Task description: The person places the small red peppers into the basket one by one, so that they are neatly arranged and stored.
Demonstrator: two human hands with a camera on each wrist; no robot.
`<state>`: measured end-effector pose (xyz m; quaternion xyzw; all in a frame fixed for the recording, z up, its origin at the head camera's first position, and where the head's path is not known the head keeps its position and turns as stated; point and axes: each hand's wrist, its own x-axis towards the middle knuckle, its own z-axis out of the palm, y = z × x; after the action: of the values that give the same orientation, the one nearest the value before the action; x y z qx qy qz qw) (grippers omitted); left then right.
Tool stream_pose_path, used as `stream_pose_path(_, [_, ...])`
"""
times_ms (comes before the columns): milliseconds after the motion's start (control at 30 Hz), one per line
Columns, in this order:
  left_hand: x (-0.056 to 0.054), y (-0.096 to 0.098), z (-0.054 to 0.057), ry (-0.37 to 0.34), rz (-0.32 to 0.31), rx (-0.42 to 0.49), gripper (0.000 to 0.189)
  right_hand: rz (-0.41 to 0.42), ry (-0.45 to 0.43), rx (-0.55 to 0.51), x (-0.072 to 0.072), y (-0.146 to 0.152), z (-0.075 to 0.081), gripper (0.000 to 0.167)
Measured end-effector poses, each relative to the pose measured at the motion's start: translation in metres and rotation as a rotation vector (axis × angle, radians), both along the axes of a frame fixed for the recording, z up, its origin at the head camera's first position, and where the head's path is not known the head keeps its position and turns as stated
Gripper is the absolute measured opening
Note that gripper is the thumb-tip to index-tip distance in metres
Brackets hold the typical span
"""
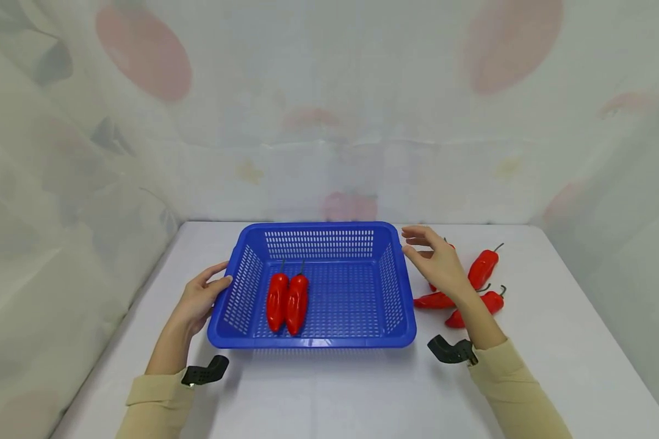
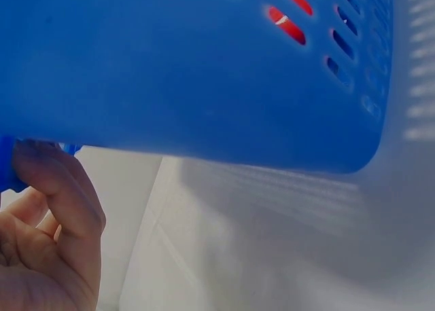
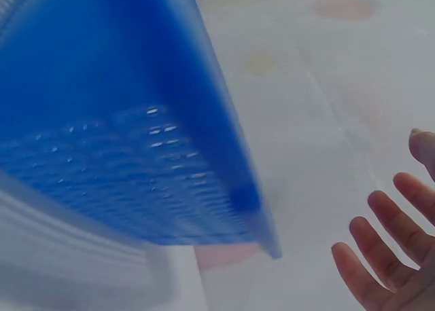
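Observation:
A blue plastic basket (image 1: 314,342) with slotted sides is in the middle of the head view. Two red peppers (image 1: 297,305) lie side by side in its left half, stems pointing to the back. My left hand (image 1: 198,299) grips the basket's left rim, thumb on top; in the left wrist view its fingers (image 2: 75,202) curl at the rim. My right hand (image 1: 436,262) is just beyond the right rim, fingers spread and holding nothing. The right wrist view shows a gap between the right hand (image 3: 401,257) and the basket (image 3: 136,121).
Several red peppers (image 1: 482,268) lie on the white table (image 1: 560,341) to the right of the basket, partly behind the right hand and forearm. Printed cloth (image 1: 318,122) hangs behind the table and at both sides. A shadow falls on the table below the basket's front.

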<state>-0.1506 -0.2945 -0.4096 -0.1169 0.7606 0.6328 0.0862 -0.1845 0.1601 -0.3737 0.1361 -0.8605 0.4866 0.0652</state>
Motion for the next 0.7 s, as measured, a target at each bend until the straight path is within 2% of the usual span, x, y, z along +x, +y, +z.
stream_pose_path(133, [0.000, 0.000, 0.000, -0.003, 0.001, 0.000, 0.062, -0.045, 0.030, -0.016, 0.006, 0.009, -0.009, 0.041])
stream_pose_path(233, [0.000, 0.000, 0.000, -0.003, -0.001, -0.001, 0.061, -0.089, 0.043, -0.031, 0.007, 0.019, -0.021, 0.044])
stream_pose_path(300, [0.000, 0.000, 0.000, -0.002, -0.002, -0.003, 0.061, -0.130, 0.066, -0.033, 0.000, 0.032, -0.044, 0.047])
stream_pose_path(467, [0.000, -0.001, 0.000, -0.007, -0.001, 0.000, 0.062, -0.232, 0.112, 0.033, -0.025, 0.077, -0.115, 0.053])
stream_pose_path(500, [0.000, -0.001, 0.000, -0.007, -0.002, 0.001, 0.062, -0.244, 0.107, 0.042, -0.026, 0.085, -0.124, 0.053])
stream_pose_path(600, [-0.001, -0.001, 0.000, -0.004, -0.004, 0.006, 0.062, -0.323, 0.092, 0.073, -0.026, 0.103, -0.138, 0.053])
stream_pose_path(700, [-0.001, -0.001, 0.000, -0.002, -0.008, 0.008, 0.062, -0.378, 0.074, 0.072, -0.020, 0.116, -0.144, 0.052])
